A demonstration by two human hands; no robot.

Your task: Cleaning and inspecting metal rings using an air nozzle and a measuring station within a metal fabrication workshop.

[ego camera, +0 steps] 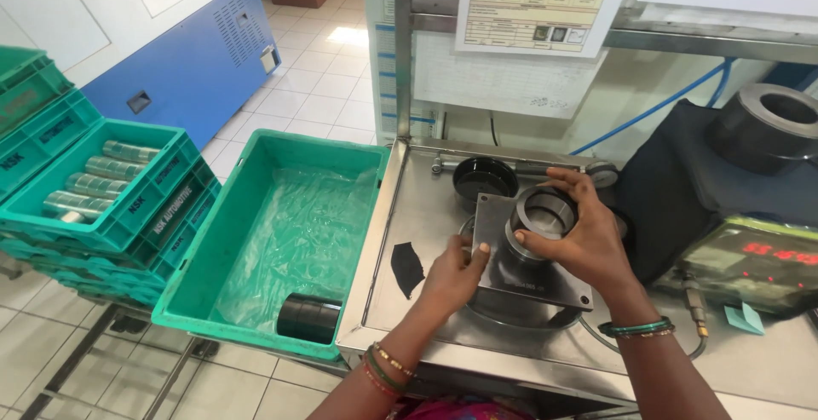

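Head view
Right hand (pixel 588 245): fingers (pixel 569 183) curl over the rim of a steel ring (pixel 544 215), grasping it from above, seemingly to seat it square.
Steel ring: upright on a grey square plate (pixel 520 254), under the right fingers.
Left hand (pixel 454 273): lies flat, released, fingertips (pixel 482 250) pressing the plate's near-left edge, likely to steady it; it holds nothing.
Square plate: sits on a round base on the steel worktop (pixel 426 215), between both hands.
Black cup (pixel 484 177): beyond the fingers, apart from them.
Green crate (pixel 285 241): left of the left fingers, lined with clear plastic, one black ring (pixel 308 318) in its near corner.
Stacked green crates (pixel 102 198): far left, holding metal cylinders.
Digital readout (pixel 754 262): right of the right hand.
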